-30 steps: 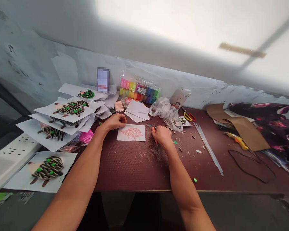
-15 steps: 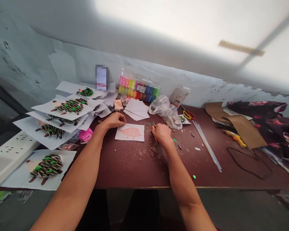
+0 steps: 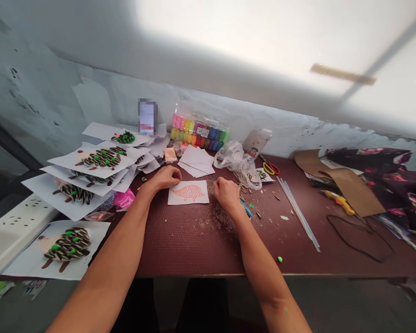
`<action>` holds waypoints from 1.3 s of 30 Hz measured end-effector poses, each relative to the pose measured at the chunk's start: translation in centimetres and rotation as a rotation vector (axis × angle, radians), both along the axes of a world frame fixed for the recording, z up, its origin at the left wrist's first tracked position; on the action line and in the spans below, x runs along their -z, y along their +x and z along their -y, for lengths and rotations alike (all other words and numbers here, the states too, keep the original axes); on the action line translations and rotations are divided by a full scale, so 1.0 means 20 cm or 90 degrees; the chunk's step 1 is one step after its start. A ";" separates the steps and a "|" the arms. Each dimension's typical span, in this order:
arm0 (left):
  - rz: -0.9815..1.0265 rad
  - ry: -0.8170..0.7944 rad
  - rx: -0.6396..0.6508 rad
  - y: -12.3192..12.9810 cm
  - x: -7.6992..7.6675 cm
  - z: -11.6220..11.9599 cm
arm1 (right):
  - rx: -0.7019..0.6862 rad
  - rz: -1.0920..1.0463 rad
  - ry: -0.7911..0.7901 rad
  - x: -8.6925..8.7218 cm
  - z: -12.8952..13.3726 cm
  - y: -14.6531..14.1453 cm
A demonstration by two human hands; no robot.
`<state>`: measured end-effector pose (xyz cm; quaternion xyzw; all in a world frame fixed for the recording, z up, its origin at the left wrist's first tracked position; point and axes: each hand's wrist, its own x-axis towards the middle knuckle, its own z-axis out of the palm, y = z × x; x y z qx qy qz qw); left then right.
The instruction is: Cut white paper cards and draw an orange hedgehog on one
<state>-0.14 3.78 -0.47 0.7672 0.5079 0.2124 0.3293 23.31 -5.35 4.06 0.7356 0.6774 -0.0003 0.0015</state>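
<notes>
Left hand (image 3: 164, 178) lies open on the paper (image 3: 189, 192), keeping it still; right hand (image 3: 227, 194) is narrow, its hold unclear.

Hedgehog drawing (image 3: 188, 193): orange outline with crosshatching is shown at centre.
Clay tub (image 3: 198, 130): rainbow colours are seen, upper centre.
Cloth (image 3: 374, 159): dark with pink flowers, seen at right.

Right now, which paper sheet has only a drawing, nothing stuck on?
The sheet by the left hand: its orange hedgehog outline is bare, unlike the seed-covered hedgehogs.
</notes>
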 end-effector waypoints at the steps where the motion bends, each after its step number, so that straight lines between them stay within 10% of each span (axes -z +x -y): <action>1: 0.000 0.002 0.000 0.00 0.00 0.00 | -0.021 -0.001 0.001 0.01 0.00 -0.01; 21: 0.114 -0.045 0.009 -0.02 0.09 -0.03 | -0.084 0.005 -0.018 0.05 0.02 -0.08; 39: 0.227 0.147 -0.215 0.03 0.10 0.13 | -0.028 -0.071 0.025 0.07 0.01 -0.05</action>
